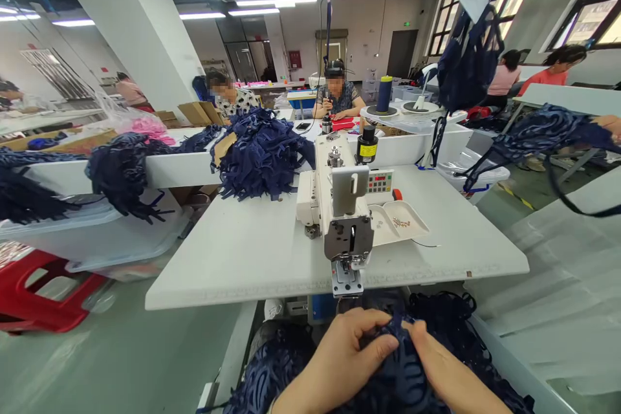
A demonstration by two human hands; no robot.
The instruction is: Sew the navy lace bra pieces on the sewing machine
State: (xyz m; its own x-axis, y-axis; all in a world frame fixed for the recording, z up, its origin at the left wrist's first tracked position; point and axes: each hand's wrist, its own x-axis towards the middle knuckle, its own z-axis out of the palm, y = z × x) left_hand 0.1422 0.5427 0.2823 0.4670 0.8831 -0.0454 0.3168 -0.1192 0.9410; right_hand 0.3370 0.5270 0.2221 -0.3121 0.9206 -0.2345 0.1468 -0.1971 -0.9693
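Observation:
Low in the view, my left hand (pixel 347 352) pinches the upper edge of a navy strappy fabric piece (pixel 405 369) between thumb and fingers. Close against it, my right hand (pixel 434 352) grips the same piece from the other side; its fingertips are partly hidden by the cloth. More navy fabric (pixel 279 365) lies heaped in my lap around both forearms. Just beyond my hands stands a white industrial sewing machine (pixel 334 187), its needle area and metal plate (pixel 347 279) at the table's front edge. The hands are below and in front of that plate, apart from it.
A big pile of navy strips (pixel 264 152) sits on the white table (pixel 233 252), left of the machine. On its right, a divided tray (pixel 412 220) holds small metal parts. Navy straps (pixel 470 58) hang at upper right. A red stool (pixel 46 291) stands left. Other people sit farther back.

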